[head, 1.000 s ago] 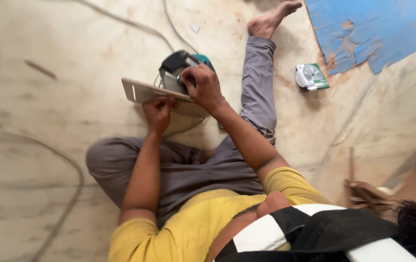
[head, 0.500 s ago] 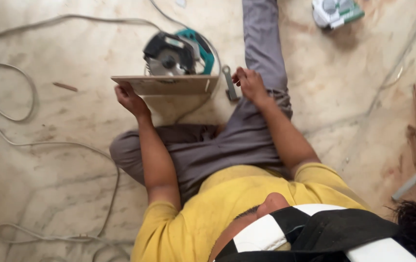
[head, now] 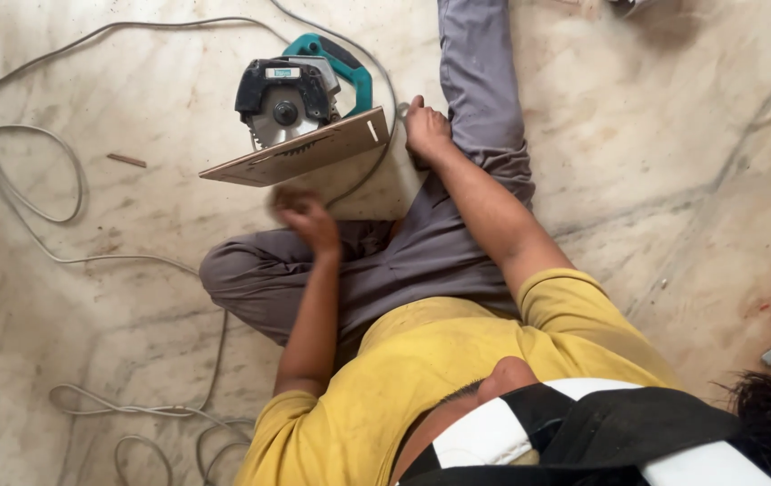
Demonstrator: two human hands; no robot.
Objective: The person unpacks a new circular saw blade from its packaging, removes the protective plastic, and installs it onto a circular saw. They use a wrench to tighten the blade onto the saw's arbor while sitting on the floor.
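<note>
The saw lies on the floor, tipped on its side, between the hands and just beyond them. The left hand is just below its base plate; the right hand just right of it. Cable loops left of both hands.

A: Item, upper garment?
B: Yellow short-sleeved shirt, dusty and smudged grey across the chest; sleeves end well above each hand, forearms bare.

A: Lower garment?
B: Grey trousers, creased, dust-marked, one leg running past the right hand.

A: Anything worn at the head end?
B: Black strap with white bands, at the frame's lower edge.

A: Gloves, rings, watch?
B: Hands bare.
</note>
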